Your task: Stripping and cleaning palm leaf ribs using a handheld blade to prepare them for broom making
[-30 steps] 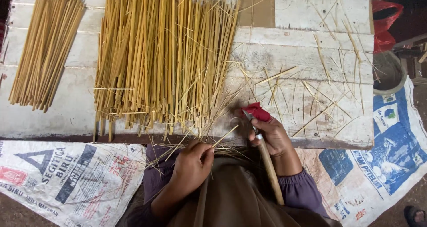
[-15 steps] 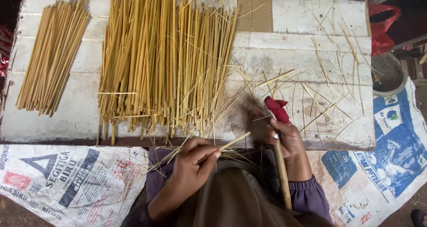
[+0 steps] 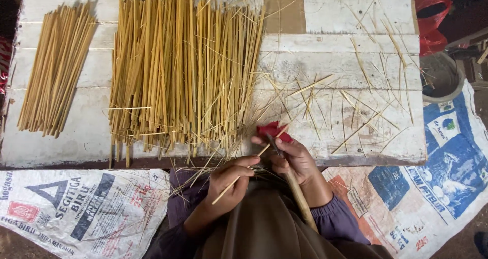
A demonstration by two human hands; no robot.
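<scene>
My left hand (image 3: pixel 230 180) pinches a thin yellow bamboo stick (image 3: pixel 239 175) that slants up to the right toward my right hand. My right hand (image 3: pixel 294 157) grips a knife with a long wooden handle (image 3: pixel 300 200) and a red wrap (image 3: pixel 274 131) near the blade; the blade meets the stick's upper end. Both hands hover over my lap at the near edge of a white wooden board (image 3: pixel 351 61). A big pile of yellow bamboo sticks (image 3: pixel 178 66) lies just beyond them.
A smaller, neater bundle of sticks (image 3: pixel 56 68) lies at the board's left. Thin shavings (image 3: pixel 356 101) litter its right half. Printed woven sacks (image 3: pixel 81 208) cover the floor on both sides. A grey round bowl (image 3: pixel 439 76) and a red bag (image 3: pixel 432 23) sit at right.
My left hand has drawn one stick out of the pile toward my lap. My right hand has brought the knife down to the stick's end.
</scene>
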